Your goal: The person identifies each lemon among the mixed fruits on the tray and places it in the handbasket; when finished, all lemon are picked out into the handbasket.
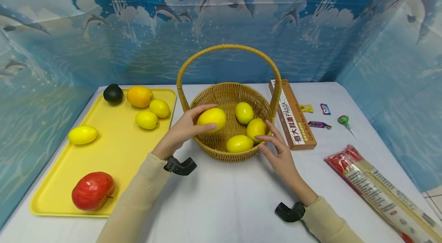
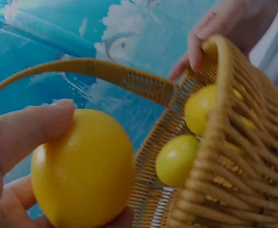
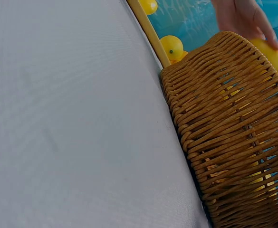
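Note:
My left hand (image 1: pixel 186 126) holds a yellow lemon (image 1: pixel 212 119) between thumb and fingers, above the left side of the wicker basket (image 1: pixel 221 155). In the left wrist view this lemon (image 2: pixel 84 168) fills the grip, its underside partly hidden. Inside the basket lie a greenish-yellow lemon (image 1: pixel 244 113) and two yellow lemons, one at the right wall (image 1: pixel 256 130) and one near the front (image 1: pixel 239 143). My right hand (image 1: pixel 281 158) grips the basket's right rim, fingers reaching over the edge. The right wrist view shows mostly the basket's outer weave (image 3: pixel 229 118).
At left, a yellow tray (image 1: pixel 121 158) carries a red apple (image 1: pixel 92 190), a dark avocado (image 1: pixel 113 94), an orange-yellow fruit (image 1: pixel 139 96) and several lemons. A pasta box (image 1: pixel 293 120), small candies, a lollipop (image 1: pixel 343 120) and a noodle packet (image 1: pixel 383 193) lie at right. The basket handle (image 1: pixel 228 46) arches up.

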Motion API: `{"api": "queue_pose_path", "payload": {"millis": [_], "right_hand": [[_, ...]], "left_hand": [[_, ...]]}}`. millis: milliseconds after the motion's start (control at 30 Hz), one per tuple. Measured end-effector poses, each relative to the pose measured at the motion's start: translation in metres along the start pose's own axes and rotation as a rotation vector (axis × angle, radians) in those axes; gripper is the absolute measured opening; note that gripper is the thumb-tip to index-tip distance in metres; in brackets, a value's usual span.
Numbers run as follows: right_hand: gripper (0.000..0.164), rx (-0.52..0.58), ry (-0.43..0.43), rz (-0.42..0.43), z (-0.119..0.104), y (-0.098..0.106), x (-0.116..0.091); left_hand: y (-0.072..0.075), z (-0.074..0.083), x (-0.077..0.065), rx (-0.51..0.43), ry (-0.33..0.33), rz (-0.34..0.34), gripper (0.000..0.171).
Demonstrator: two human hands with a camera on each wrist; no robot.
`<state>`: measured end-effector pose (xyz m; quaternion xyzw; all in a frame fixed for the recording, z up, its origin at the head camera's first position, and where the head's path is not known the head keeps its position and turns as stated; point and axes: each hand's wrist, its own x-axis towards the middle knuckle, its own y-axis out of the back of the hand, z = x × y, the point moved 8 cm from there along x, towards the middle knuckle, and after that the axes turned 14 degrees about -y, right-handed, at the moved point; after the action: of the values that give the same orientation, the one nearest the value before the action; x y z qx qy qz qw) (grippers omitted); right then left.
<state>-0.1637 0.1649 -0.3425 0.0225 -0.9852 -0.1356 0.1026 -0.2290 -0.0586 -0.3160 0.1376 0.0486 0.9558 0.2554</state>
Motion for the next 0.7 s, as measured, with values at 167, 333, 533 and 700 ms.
{"api": "queue_pose_path", "payload": {"millis": [167, 333, 533, 700], "right_hand": [[0.018, 0.002, -0.004, -0.001, -0.001, -0.001, 0.000], [0.018, 0.006, -0.008, -0.002, 0.000, -0.001, 0.000], [0.018, 0.000, -0.009, 0.001, 0.002, -0.001, 0.001], [0.018, -0.002, -0.005, 0.005, 0.001, 0.000, 0.001]], "left_hand": [[-0.006, -0.014, 0.010, 0.130, 0.066, -0.080, 0.060], [-0.015, -0.027, 0.023, 0.180, 0.117, -0.117, 0.061], [-0.025, -0.047, 0.038, 0.213, 0.184, -0.138, 0.061], [-0.031, -0.054, 0.043, 0.257, 0.204, -0.165, 0.059]]}}
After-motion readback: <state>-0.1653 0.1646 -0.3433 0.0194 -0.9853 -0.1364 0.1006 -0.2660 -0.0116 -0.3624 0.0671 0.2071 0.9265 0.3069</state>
